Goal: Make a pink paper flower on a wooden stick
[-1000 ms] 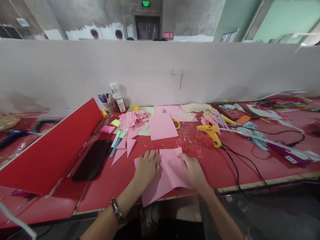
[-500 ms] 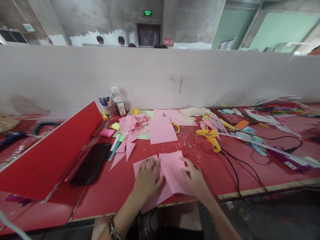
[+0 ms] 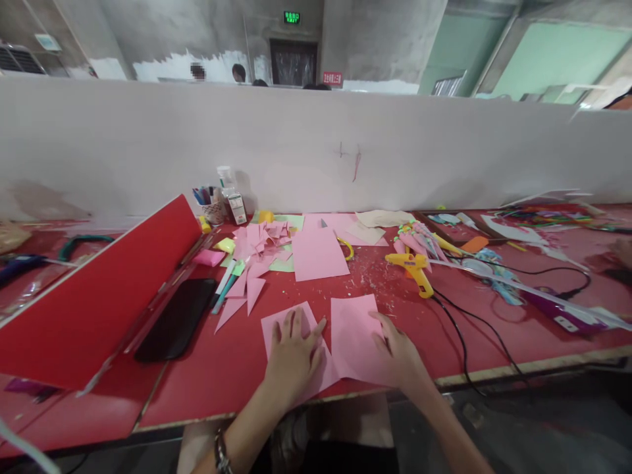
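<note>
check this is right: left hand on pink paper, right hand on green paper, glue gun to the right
Not quite: the head view shows the right hand on pink paper, not green. The left hand is on pink paper, and the glue gun is to the right.

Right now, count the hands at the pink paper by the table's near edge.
2. The left hand lies spread over the left part of the pink paper; the right hand is at the right part's outer side. I see no others there.
</note>
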Demonstrator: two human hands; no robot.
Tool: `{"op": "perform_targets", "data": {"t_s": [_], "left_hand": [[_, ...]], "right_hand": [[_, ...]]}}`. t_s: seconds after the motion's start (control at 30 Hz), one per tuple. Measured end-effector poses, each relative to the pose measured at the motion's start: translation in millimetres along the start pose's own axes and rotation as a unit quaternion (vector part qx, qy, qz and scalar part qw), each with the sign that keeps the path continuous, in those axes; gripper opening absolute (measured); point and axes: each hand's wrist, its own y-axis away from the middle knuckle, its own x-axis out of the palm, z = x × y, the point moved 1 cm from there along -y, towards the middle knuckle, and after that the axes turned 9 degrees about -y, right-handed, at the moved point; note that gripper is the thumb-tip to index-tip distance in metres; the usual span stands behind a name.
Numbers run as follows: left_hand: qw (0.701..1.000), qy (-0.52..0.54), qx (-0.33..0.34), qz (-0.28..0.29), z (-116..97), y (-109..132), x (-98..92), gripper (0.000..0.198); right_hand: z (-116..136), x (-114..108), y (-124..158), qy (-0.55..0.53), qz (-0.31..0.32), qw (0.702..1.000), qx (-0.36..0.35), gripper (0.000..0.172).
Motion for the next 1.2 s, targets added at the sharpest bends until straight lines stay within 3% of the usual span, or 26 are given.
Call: {"op": "perform_targets", "data": {"t_s": [0.27,0.47,0.63,0.8,0.9,1.03,1.2], "left_hand": [[1.000,0.005,-0.001,0.031,0,2,-4.2,0.044],[0.997,0.033,0.070,-0.011,12,-2,-3.7,0.047],[0.986,0.116,0.107,-0.058,30,-1,-26.0,0.045],[0.987,0.088,0.125,0.044,36,20,-33.1,0.063],[0.985,0.051,0.128,0.102,34,35,-22.5,0.076],[0.988,0.029,0.126,0.083,37,46,-10.6,0.069],[0.986,0.076,0.149,0.025,54,49,-7.2,0.048]], "right_hand": [[-21,-18,12,0.125,-0.037,0.992,-0.004,0.034],[-17,-28,8,-0.003,-0.039,0.999,-0.017,0.031],[11,-30,-23,-0.153,-0.043,0.987,-0.023,0.025],[33,-24,-78,-0.231,-0.068,0.969,-0.051,0.023],[40,-13,-111,-0.200,-0.055,0.977,-0.054,0.023],[44,8,-138,-0.142,-0.019,0.989,-0.026,0.024],[57,25,-124,-0.081,0.003,0.997,-0.001,0.027]]}}
